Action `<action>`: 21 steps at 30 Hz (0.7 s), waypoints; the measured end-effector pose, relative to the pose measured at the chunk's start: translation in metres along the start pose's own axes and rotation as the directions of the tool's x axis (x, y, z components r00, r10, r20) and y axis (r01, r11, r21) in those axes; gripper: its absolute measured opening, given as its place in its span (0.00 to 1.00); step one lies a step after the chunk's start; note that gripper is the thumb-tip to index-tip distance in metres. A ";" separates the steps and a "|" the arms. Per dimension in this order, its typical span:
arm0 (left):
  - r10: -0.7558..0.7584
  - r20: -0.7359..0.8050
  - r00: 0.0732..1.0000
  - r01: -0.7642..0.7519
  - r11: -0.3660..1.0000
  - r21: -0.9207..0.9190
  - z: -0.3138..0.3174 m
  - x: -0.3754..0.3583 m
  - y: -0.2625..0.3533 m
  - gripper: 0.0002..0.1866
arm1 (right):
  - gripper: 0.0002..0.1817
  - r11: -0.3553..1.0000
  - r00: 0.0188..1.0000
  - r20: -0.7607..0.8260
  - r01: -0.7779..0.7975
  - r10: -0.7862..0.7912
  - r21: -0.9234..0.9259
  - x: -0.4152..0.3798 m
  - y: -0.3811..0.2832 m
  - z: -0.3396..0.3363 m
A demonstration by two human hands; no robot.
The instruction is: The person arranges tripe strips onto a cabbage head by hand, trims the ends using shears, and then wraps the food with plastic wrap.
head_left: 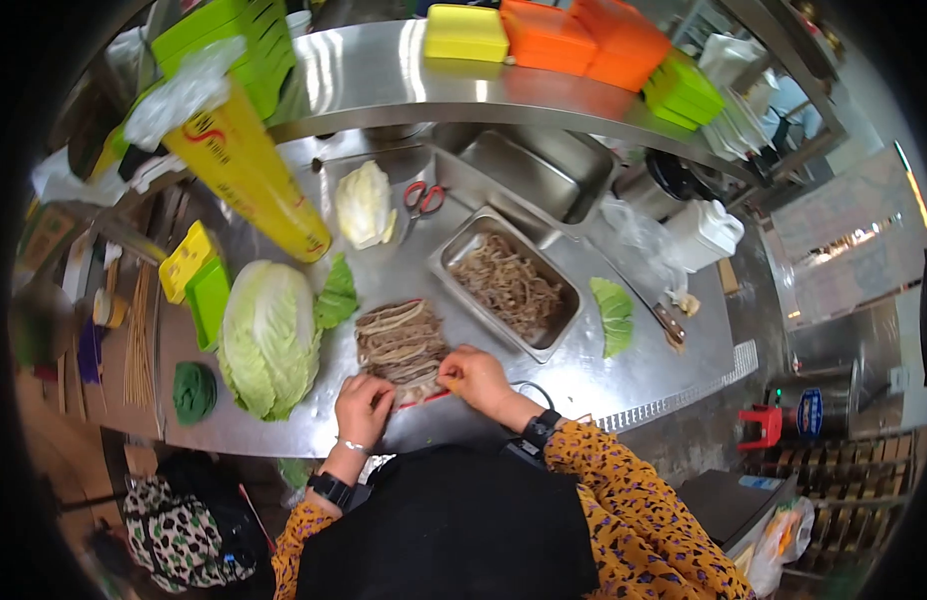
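Note:
On the steel table, brown strips [399, 338] lie side by side in a flat stack with red edges showing beneath. My left hand [365, 408] is at the stack's lower left corner, its fingers pinched together. At the lower right edge, my right hand [474, 378] also has thumb and fingers together, touching the strips' ends. Whatever either hand pinches is too small to make out. Just behind to the right, a steel pan [567, 337] holds loose brown shreds [509, 285]. A whole cabbage [271, 340] lies left of the stack.
Red-handled scissors [424, 199] and a smaller cabbage piece [366, 206] lie behind the stack. A knife [668, 322] and cabbage leaf [613, 316] are on the right. At the left are a yellow roll [259, 185], green tray [208, 302] and green bundle [195, 392].

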State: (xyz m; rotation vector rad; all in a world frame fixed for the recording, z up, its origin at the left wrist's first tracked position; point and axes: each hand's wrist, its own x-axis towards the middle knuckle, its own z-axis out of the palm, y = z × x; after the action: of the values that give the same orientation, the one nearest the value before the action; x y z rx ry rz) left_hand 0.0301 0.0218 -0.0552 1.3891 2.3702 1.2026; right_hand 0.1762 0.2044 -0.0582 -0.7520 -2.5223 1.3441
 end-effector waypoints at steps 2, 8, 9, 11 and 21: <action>-0.003 0.021 1.000 0.003 1.000 -0.011 -0.002 0.000 0.002 0.05 | 0.05 1.000 1.000 -0.015 0.004 -0.005 -0.004 0.000 -0.002 0.000; -0.017 0.045 0.999 0.018 1.000 -0.013 -0.004 0.001 0.002 0.06 | 0.04 1.000 0.999 -0.029 0.030 -0.030 0.002 0.002 0.000 -0.003; -0.036 0.052 0.998 0.037 0.999 -0.017 -0.004 0.002 0.002 0.06 | 0.05 0.999 0.999 -0.020 0.037 -0.036 0.032 0.002 -0.004 -0.008; -0.043 0.054 0.998 0.045 0.998 -0.033 -0.002 0.001 0.000 0.06 | 0.05 0.997 0.999 -0.017 0.045 -0.044 0.064 0.002 -0.010 -0.019; -0.150 0.085 0.985 0.155 0.986 -0.064 -0.004 -0.008 -0.004 0.05 | 0.08 0.751 0.946 -0.323 -0.235 0.030 -0.617 0.054 0.051 -0.133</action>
State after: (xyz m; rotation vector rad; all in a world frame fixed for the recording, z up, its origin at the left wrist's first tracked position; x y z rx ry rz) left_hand 0.0296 0.0124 -0.0575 1.1872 2.3095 1.1555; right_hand 0.1992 0.3517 -0.0280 -1.1705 -2.7013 0.2790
